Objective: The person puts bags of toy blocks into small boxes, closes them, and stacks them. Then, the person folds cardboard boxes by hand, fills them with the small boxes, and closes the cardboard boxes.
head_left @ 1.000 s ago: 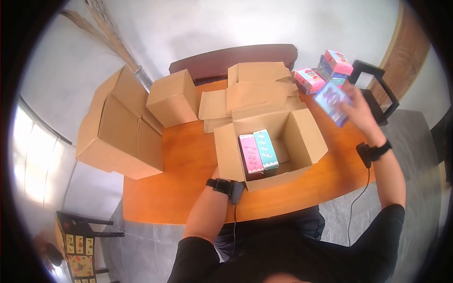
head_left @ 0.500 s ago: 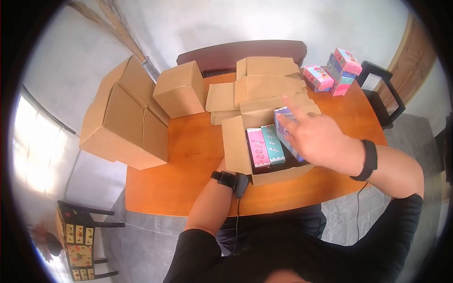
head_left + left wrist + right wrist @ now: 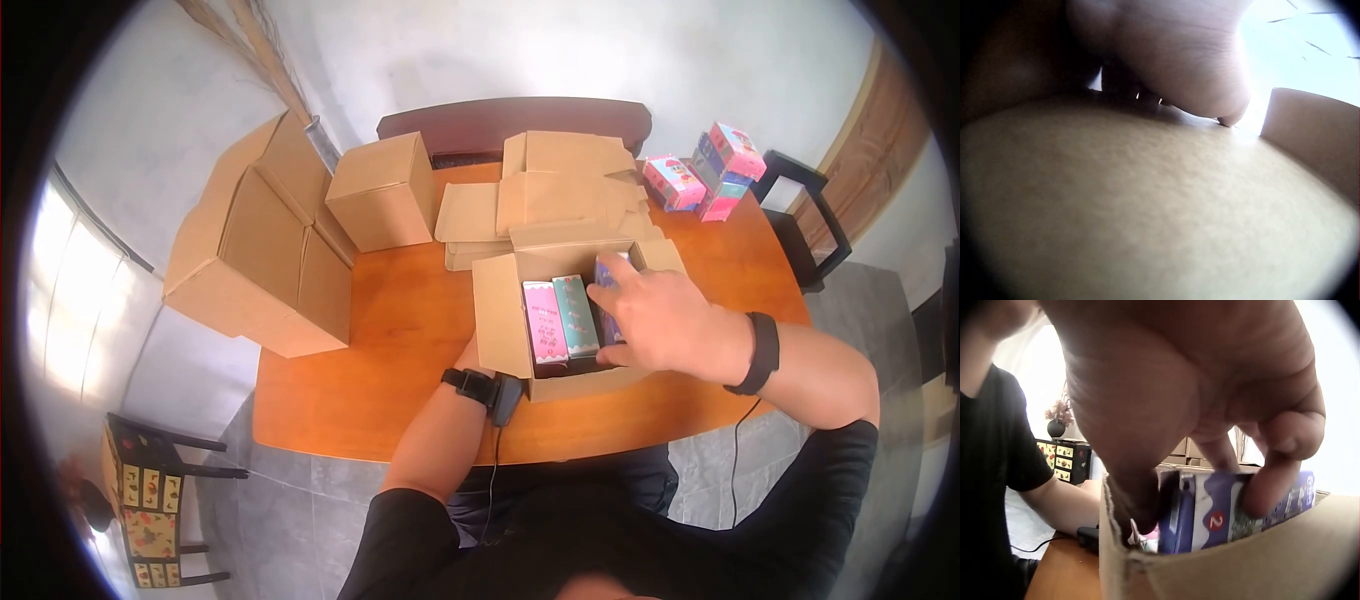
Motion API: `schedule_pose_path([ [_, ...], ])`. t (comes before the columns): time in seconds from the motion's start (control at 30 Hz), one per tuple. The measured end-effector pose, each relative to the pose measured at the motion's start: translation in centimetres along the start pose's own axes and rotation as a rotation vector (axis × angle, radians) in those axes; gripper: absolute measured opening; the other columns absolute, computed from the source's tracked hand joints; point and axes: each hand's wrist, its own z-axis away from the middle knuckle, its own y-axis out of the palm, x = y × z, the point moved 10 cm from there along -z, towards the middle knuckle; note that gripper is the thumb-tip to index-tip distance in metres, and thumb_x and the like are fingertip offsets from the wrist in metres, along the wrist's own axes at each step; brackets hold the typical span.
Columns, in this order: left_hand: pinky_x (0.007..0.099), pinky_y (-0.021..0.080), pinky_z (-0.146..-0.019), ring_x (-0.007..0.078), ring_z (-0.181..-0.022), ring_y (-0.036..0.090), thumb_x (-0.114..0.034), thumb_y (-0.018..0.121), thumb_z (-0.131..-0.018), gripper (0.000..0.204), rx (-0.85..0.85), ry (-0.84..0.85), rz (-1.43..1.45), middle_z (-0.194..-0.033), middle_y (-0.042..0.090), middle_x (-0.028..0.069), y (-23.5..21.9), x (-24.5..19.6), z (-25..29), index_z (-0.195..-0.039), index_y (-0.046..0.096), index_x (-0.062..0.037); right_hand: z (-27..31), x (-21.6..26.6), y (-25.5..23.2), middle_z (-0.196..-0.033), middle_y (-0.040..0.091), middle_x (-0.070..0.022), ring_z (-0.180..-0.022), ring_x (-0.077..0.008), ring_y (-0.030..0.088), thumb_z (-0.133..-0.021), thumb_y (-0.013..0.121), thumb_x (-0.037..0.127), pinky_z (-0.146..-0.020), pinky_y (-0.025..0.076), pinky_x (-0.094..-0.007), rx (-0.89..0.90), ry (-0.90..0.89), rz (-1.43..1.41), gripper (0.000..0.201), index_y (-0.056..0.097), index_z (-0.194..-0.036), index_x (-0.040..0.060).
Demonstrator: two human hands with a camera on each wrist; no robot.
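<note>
An open cardboard carton [image 3: 502,315] stands at the table's front. Inside it, a pink box [image 3: 545,325] and a teal box [image 3: 576,312] stand side by side. My right hand [image 3: 665,322] reaches over the carton's right part and grips a purple box [image 3: 1216,500] between thumb and fingers. That box is partly down inside, just right of the teal one. At the carton's left side is my left hand [image 3: 1172,56], mostly hidden under the flap in the head view. In the left wrist view its fingers lie along the cardboard surface.
Flattened cardboard [image 3: 565,195] lies behind the carton. A closed carton [image 3: 385,195] and a larger one [image 3: 265,245] occupy the table's left. Several small boxes are stacked [image 3: 725,180] at the back right, beside a pink-and-red box [image 3: 672,185]. A dark chair [image 3: 810,215] stands beyond.
My right hand has carried the purple box from beside the back-right stack leftward to the carton and lowered it in beside the teal box. The left hand has stayed at the carton's left side.
</note>
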Motion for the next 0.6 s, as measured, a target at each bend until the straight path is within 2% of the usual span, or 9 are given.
schedule_pose_path([
  [0.03,0.038,0.042,-0.105,0.0238,-0.126,0.051,-0.037,0.053,-0.1,0.056,0.004,0.006,-0.002,-0.136,0.052,0.0143,0.0,-0.2,0.5,-0.142,0.042,-0.002,-0.1,-0.6,0.1,-0.135,0.049,-0.025,-0.089,-0.0391,0.068,-0.074,0.079,0.037,-0.083,0.055,-0.0427,-0.003,0.002,0.003,0.062,0.063,-0.121,-0.0011],
  [0.1,0.038,0.042,-0.105,0.0238,-0.126,0.05,-0.037,0.053,-0.1,0.056,0.023,0.018,-0.005,-0.136,0.052,0.0143,0.6,-0.3,0.5,-0.142,0.042,-0.002,-0.4,-1.7,-0.9,-0.122,0.06,-0.0221,-0.096,-0.0395,0.066,-0.075,0.077,0.043,-0.087,0.053,-0.0443,-0.112,-0.072,-0.208,0.063,0.065,-0.117,-0.0018],
  [0.13,0.038,0.042,-0.105,0.0238,-0.126,0.05,-0.037,0.053,-0.1,0.057,0.035,0.025,-0.006,-0.136,0.051,0.0143,0.7,-0.5,0.7,-0.142,0.042,-0.002,-0.9,-3.5,-2.1,-0.111,0.067,-0.0185,-0.1,-0.035,0.066,-0.079,0.072,0.05,-0.086,0.053,-0.0423,-0.195,-0.011,-0.223,0.057,0.068,-0.112,0.0025],
  [0.23,0.038,0.042,-0.105,0.0238,-0.127,0.05,-0.037,0.053,-0.1,0.057,0.062,0.038,-0.006,-0.137,0.051,0.0144,1.8,-0.5,0.2,-0.143,0.041,-0.002,-2.0,-12.5,-4.6,-0.113,0.066,-0.0209,-0.099,-0.0343,0.066,-0.081,0.072,0.042,-0.086,0.053,-0.0418,-0.368,0.251,-0.425,0.052,0.067,-0.113,0.0013],
  [0.33,0.038,0.042,-0.106,0.0239,-0.127,0.05,-0.037,0.053,-0.099,0.057,0.095,0.047,-0.009,-0.137,0.051,0.0144,1.1,-1.2,3.0,-0.143,0.041,-0.002,-3.4,-24.3,-1.4,-0.126,0.061,-0.0217,-0.107,-0.0346,0.064,-0.079,0.074,0.037,-0.092,0.051,-0.041,-0.624,0.453,-0.432,0.062,0.059,-0.127,0.002],
  [0.4,0.038,0.041,-0.106,0.0239,-0.127,0.049,-0.037,0.053,-0.099,0.058,0.127,0.053,-0.017,-0.138,0.05,0.0145,1.9,-1.1,2.9,-0.143,0.04,-0.002,-4.4,-29.4,3.1,-0.132,0.056,-0.0223,-0.114,-0.0368,0.059,-0.077,0.075,0.039,-0.097,0.048,-0.0424,-0.641,0.52,-0.299,0.069,0.054,-0.132,0.0026],
  [0.47,0.038,0.041,-0.106,0.0239,-0.128,0.049,-0.037,0.053,-0.099,0.058,0.163,0.056,-0.026,-0.138,0.05,0.0145,2.8,-1.1,2.4,-0.143,0.04,-0.002,-4.1,-30.7,4.1,-0.138,0.052,-0.0229,-0.121,-0.039,0.054,-0.075,0.076,0.04,-0.101,0.046,-0.0439,-0.655,0.591,-0.169,0.077,0.049,-0.138,0.0033],
  [0.53,0.038,0.041,-0.106,0.024,-0.128,0.049,-0.037,0.054,-0.099,0.058,0.203,0.054,-0.036,-0.138,0.05,0.0146,3.7,-0.9,1.8,-0.144,0.04,-0.002,-4.8,-30.5,5.8,-0.142,0.046,-0.0242,-0.131,-0.0441,0.044,-0.073,0.077,0.041,-0.108,0.04,-0.0485,-0.48,0.682,-0.05,0.081,0.047,-0.138,0.0029],
  [0.6,0.038,0.041,-0.106,0.024,-0.128,0.049,-0.037,0.054,-0.099,0.059,0.247,0.045,-0.039,-0.139,0.05,0.0146,4.3,-0.9,1.3,-0.144,0.04,-0.002,-5.3,-31.4,7.2,-0.14,0.048,-0.0251,-0.131,-0.045,0.044,-0.074,0.077,0.041,-0.108,0.04,-0.05,-0.536,0.695,-0.023,0.077,0.049,-0.135,0.0024],
])
